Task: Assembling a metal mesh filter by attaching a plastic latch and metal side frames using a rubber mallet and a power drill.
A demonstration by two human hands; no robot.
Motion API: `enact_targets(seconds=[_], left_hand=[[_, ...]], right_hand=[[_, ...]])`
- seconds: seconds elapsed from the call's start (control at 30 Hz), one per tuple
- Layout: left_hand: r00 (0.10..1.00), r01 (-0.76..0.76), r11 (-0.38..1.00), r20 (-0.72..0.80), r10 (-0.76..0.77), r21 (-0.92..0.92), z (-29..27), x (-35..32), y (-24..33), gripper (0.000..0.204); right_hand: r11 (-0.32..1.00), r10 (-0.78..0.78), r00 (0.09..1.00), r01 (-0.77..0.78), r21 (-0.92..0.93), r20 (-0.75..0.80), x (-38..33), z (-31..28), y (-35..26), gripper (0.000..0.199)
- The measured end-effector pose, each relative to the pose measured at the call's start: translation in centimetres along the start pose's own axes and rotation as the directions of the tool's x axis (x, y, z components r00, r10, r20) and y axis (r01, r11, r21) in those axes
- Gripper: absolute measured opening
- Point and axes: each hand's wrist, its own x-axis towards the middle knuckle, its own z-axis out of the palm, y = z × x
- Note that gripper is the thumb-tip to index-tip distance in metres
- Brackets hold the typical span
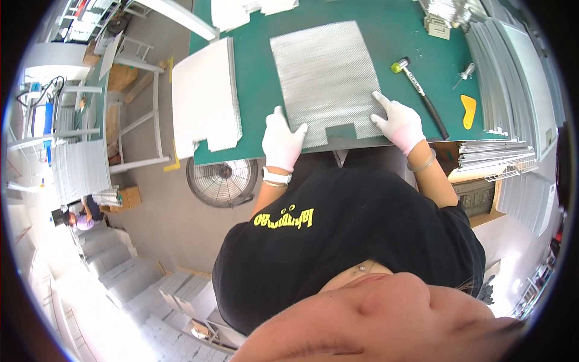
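Fingers spread flat, gloved left hand [282, 142] and right hand [399, 123] press the near corners of a silvery mesh sheet [325, 81] on the green table [256, 90]; even, level pressure seems wise.

1. Left hand [282, 142]: white glove, palm down, fingers together pointing to 12 o'clock, thumb splayed toward 2 o'clock. Band at the wrist.
2. Right hand [399, 122]: white glove, palm down, fingers angled to 10 o'clock.
3. Both forearms bare, rising from about 6 o'clock, right one slanting in from 5 o'clock.
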Motion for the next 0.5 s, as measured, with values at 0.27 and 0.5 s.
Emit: enact_targets(seconds=[0.27,0.5], left_hand=[[0.903,-0.429,0.888,0.114,0.415,0.166,0.1,2.7,-2.8,0.063],[0.891,-0.425,0.891,-0.099,0.443,0.161,-1.1,3.1,-0.6,0.065]], right_hand=[[0.975,0.219,0.900,-0.216,0.050,-0.377,15.1,-12.6,11.5,0.056],[0.927,0.362,0.870,-0.373,0.035,-0.335,26.9,-20.1,19.3,0.057]])
